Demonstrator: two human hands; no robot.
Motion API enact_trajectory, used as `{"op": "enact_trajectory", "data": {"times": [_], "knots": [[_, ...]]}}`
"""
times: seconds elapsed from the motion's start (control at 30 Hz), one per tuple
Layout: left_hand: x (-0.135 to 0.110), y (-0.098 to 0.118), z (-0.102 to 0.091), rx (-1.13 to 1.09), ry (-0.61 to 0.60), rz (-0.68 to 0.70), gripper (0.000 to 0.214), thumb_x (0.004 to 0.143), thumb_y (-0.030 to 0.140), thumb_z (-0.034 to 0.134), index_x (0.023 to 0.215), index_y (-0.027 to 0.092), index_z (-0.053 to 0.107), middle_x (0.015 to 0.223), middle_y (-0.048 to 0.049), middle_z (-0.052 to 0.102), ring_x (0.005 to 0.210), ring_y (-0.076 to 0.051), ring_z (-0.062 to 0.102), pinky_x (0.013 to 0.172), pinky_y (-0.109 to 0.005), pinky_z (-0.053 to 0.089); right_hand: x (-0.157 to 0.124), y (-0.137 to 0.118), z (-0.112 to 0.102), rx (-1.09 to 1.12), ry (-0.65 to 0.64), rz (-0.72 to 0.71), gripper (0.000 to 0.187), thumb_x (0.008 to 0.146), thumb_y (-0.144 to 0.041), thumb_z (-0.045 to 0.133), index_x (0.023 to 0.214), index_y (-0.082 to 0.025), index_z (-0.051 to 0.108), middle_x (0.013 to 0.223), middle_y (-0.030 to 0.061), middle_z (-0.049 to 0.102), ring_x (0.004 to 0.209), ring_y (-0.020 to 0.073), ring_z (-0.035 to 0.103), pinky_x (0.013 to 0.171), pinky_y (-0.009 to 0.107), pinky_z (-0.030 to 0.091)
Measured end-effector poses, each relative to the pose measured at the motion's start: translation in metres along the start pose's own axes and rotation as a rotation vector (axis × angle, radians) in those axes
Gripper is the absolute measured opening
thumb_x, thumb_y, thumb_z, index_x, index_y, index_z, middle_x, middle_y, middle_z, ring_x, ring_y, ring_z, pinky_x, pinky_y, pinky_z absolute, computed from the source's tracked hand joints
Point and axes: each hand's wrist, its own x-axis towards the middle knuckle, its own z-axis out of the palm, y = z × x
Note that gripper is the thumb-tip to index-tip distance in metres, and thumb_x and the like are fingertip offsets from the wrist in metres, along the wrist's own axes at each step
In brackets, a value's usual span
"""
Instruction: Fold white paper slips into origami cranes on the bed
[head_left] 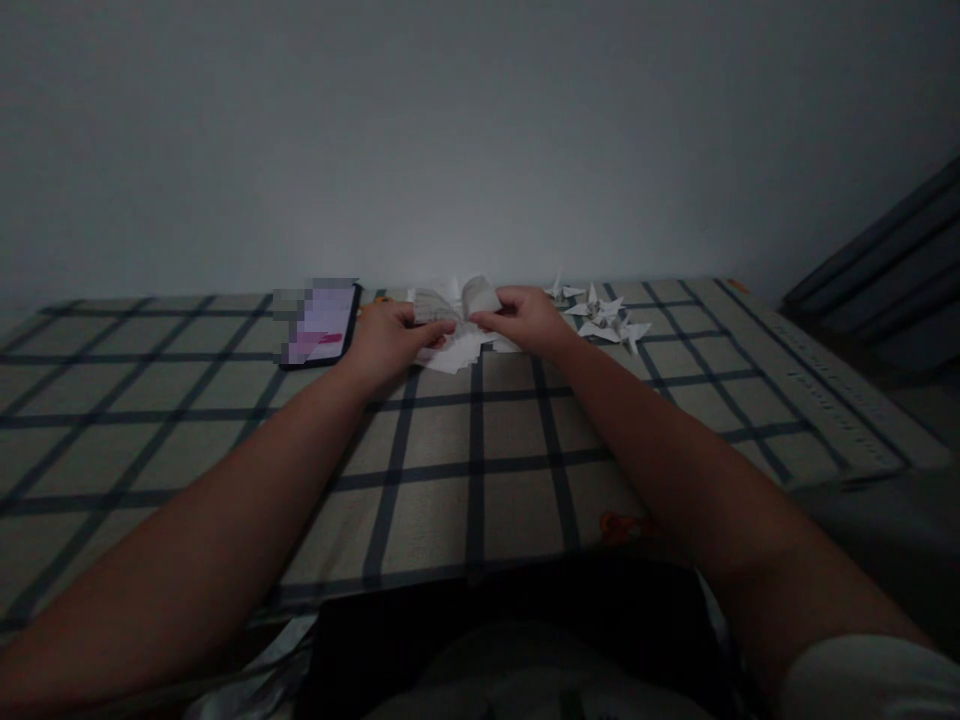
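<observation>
Paper sheet (435, 303), one, thin, whitish, with faint grey markings too small to read; creased toward the middle, the right-hand part standing up as a curled flap; pinched by fingertips at both sides; whether its underside touches the paper below cannot be told. Located near the far edge of the table (439, 435), roughly midway between its left and right edges. Loose sheets (450, 362), white, flat, overlapping unevenly, corners toward the table's near edge; partly covered by the creased piece, number unclear.
</observation>
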Motion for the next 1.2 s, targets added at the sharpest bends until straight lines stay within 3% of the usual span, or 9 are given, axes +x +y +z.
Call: {"op": "enact_trajectory", "data": {"times": [0.33,0.57,0.8,0.9,1.0,1.2], "knots": [[-0.005,0.006,0.007,-0.191,-0.085,-0.032,0.029,0.065,0.040,0.085,0.075,0.014,0.079,0.072,-0.0079,0.075,0.063,-0.018,0.065,0.058,-0.027,0.048,0.003,0.005,0.010,0.403,-0.060,0.047,0.027,0.077,-0.039,0.076,0.076,-0.015,0.064,0.071,0.0008,0.062,0.069,0.0121,0.057,0.065,0.026,0.048],[0.000,-0.007,0.007,-0.165,-0.145,0.097,0.033,0.059,0.027,0.086,0.090,0.018,0.081,0.094,-0.0070,0.080,0.088,-0.026,0.071,0.088,-0.039,0.056,0.002,0.003,0.014,0.524,-0.145,0.089,0.016,0.077,-0.026,0.076,0.083,-0.014,0.069,0.083,0.0022,0.068,0.075,0.0113,0.061,0.069,0.025,0.054],[-0.002,-0.003,0.005,-0.172,-0.110,0.168,0.029,0.066,0.036,0.083,0.089,0.018,0.080,0.097,-0.0060,0.079,0.092,-0.026,0.070,0.092,-0.039,0.055,0.004,0.008,0.019,0.643,-0.116,0.205,0.023,0.074,-0.022,0.081,0.094,-0.016,0.074,0.096,0.0035,0.073,0.079,0.0115,0.065,0.068,0.024,0.058],[-0.001,-0.007,0.007,-0.226,-0.122,0.169,0.029,0.068,0.034,0.082,0.092,0.018,0.080,0.096,-0.0062,0.079,0.091,-0.026,0.071,0.092,-0.040,0.055,0.004,0.007,0.019,0.658,-0.135,0.228,0.018,0.075,-0.022,0.081,0.092,-0.016,0.076,0.091,0.0037,0.074,0.077,0.0114,0.066,0.074,0.026,0.060],[0.001,-0.014,0.011,-0.209,-0.027,0.059,0.028,0.061,0.029,0.086,0.086,0.019,0.080,0.088,-0.0058,0.078,0.089,-0.028,0.071,0.091,-0.044,0.056,0.005,0.005,0.018,0.641,-0.087,0.224,0.013,0.076,-0.022,0.080,0.086,-0.015,0.075,0.084,0.0027,0.074,0.074,0.0105,0.065,0.076,0.026,0.059],[0.001,-0.006,0.016,-0.409,-0.061,0.020,0.032,0.065,0.027,0.081,0.097,0.020,0.080,0.102,-0.0069,0.079,0.103,-0.029,0.070,0.100,-0.045,0.053,0.006,0.008,0.013,0.493,0.012,0.150,0.018,0.077,-0.029,0.078,0.086,-0.014,0.075,0.080,0.0023,0.074,0.071,0.0114,0.064,0.073,0.027,0.055]]}}
